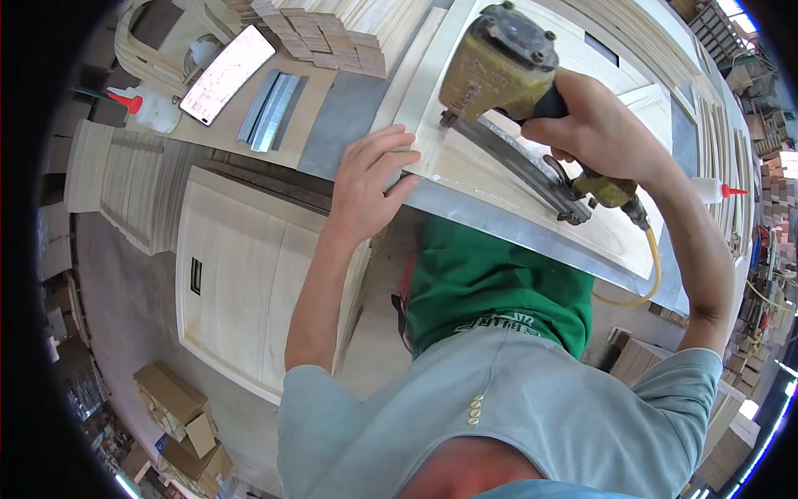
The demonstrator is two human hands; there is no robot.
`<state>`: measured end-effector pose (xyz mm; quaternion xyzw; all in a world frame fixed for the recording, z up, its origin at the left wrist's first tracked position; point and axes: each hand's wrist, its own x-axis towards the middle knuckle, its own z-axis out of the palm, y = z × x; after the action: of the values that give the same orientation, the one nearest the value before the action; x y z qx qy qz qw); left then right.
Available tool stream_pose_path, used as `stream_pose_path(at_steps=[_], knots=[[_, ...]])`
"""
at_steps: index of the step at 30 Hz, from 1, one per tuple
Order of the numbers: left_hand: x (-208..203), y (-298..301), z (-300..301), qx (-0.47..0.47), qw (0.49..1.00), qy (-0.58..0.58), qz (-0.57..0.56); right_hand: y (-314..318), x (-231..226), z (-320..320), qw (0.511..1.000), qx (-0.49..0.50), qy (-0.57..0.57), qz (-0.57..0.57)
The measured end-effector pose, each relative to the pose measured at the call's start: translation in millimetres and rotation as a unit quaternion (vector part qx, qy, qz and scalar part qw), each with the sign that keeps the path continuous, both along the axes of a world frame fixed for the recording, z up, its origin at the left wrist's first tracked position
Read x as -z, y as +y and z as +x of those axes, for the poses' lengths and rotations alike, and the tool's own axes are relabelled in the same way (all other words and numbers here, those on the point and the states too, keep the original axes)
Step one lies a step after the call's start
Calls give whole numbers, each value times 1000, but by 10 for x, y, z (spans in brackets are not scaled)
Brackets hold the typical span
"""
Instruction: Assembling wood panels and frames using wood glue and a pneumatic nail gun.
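A yellow-green air nail gun (490,79) is gripped by its handle in my right hand (603,125). Its nose and long nail magazine (524,166) hang over the near left part of a pale wooden frame panel (598,237). My left hand (370,179) rests at the panel's near left corner, fingers stretched over the edge strip and thumb apart. A yellow air hose (655,266) runs from the gun's rear and curls down past the table edge. Whether the nose touches the wood, I cannot tell.
Stacked wood strips (324,33), a lit phone (229,75), a metal channel piece (270,112) and a red-tipped glue bottle (154,106) lie at left. Another glue bottle (711,190) is at right. A finished-looking panel (241,274) leans below the table; cardboard boxes (179,407) stand on the floor.
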<state>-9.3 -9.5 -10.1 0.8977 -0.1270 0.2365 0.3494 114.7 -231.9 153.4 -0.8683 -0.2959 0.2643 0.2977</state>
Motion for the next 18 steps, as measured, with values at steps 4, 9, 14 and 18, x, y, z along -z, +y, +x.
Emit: stream_pose_path(at_steps=[4,9,14,18], knots=[[-2,35,-55,-7,1000,3,12,-427,-125,-81,994,98,8,40],[28,-39,15,-11,1000,2,-11,-1478,-390,-430,954,296,-45,17],[-21,-4,-16,-17,999,49,-7,-2652,-187,-710,890,447,-88,-18],[-63,-5,-43,-6,998,65,2,-3349,180,-922,861,468,-161,-114]])
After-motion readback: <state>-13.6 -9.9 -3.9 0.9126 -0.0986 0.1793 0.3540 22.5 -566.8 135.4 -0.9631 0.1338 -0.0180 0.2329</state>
